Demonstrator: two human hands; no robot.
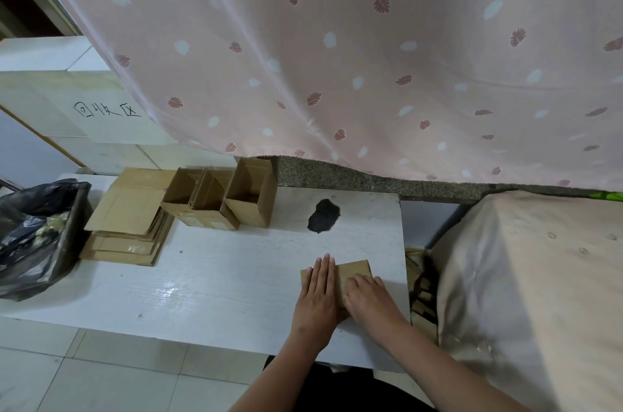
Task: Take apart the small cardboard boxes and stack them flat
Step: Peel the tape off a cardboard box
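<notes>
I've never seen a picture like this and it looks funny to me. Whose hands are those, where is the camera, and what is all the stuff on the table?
There is no machine here, just a person. The one picture comes from a camera worn on the person's head, looking down, so you see their two arms reaching out. The left hand lies flat with straight fingers on a small brown cardboard piece, pressing it down. The right hand rests on it too. All this sits on a white table. Farther back stand three open brown cardboard boxes, not yet taken apart. To their left is a stack of flattened brown cardboard. A black plastic bag sits at the left edge, and a pink leaf-patterned curtain hangs behind.
</notes>
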